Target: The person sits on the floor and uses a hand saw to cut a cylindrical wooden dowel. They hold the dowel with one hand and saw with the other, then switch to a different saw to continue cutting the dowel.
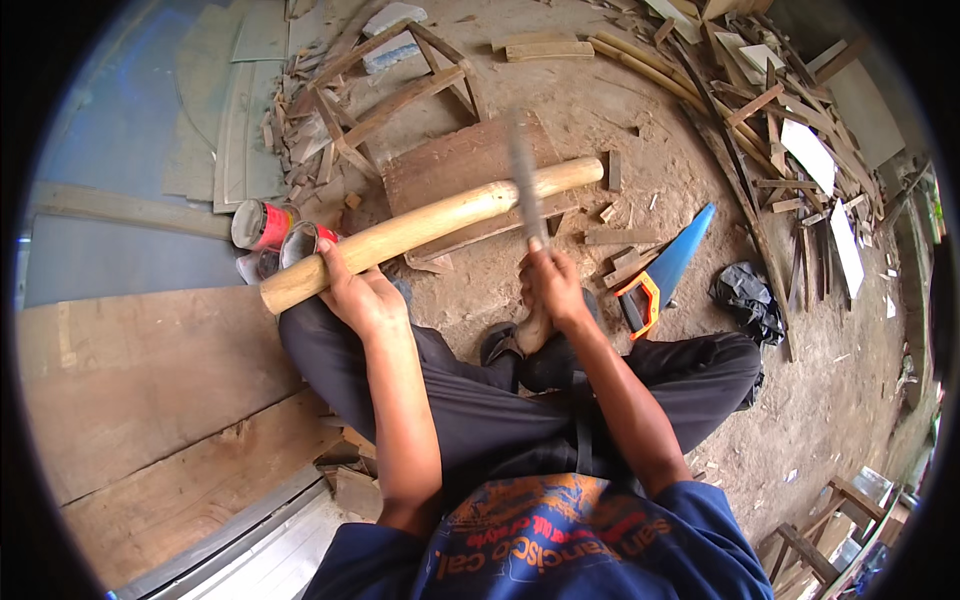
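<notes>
- Your main thing is the wooden pole (440,222), a pale, rounded length slanting across in front of you, its left end nearer to you than its right.
- Your left hand (362,300) pinches the pole near its left end, thumb over the top, the other fingers partly hidden behind it.
- Your right hand (552,287) is on the near side of the pole, right of its middle, fingers pressed together around the handle of a long tool (522,170).
- That tool points away from you and crosses over the pole toward its right end; it is blurred, so you cannot tell its exact kind or whether it touches the wood.
- Under the middle and right part of the pole you have a brown board (425,172), showing mostly on the far side.
- Two cans (264,226) with red on their sides sit just beyond the pole's left end.
- A handsaw (682,252), blue-bladed with an orange and black handle, lies right of the pole and nearer to you than its right end.
- A black plastic bag (750,300) lies farther right of the pole, past the handsaw.
- A wooden frame (405,100) stands beyond the pole's left half.
</notes>
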{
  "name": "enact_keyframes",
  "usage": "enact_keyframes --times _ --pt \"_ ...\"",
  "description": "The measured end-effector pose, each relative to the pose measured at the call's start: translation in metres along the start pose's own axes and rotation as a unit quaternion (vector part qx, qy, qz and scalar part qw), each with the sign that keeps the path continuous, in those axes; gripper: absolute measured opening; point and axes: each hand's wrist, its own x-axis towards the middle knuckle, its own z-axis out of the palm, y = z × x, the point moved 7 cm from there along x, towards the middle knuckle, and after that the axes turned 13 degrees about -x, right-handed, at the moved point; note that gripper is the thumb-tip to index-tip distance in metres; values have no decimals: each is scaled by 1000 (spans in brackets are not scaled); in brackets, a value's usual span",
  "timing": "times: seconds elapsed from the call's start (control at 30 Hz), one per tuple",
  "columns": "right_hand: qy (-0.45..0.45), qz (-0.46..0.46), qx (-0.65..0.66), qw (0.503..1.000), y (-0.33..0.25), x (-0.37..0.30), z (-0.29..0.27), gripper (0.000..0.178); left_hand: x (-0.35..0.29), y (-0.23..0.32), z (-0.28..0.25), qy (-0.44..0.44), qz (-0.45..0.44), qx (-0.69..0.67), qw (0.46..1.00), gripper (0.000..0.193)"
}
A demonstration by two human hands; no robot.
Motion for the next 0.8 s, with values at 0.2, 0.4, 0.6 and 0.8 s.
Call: enact_keyframes --times 0.2,0.4,0.6,0.8 --pt "-118 3 -37 992 15 -23 38 43 -5 -1 -7 19 5 0 1000 49" --pt "31 -2 67 997 12 -4 1 41 -3 -5 -13 -16 -26 -40 999 46" --pt "-15 -15 -22 1000 14 -13 9 39 0 -2 -13 -28 -26 -2 999 51" --pt "-49 -7 -20 999 18 -23 17 40 6 0 -13 -30 -19 -16 999 54"
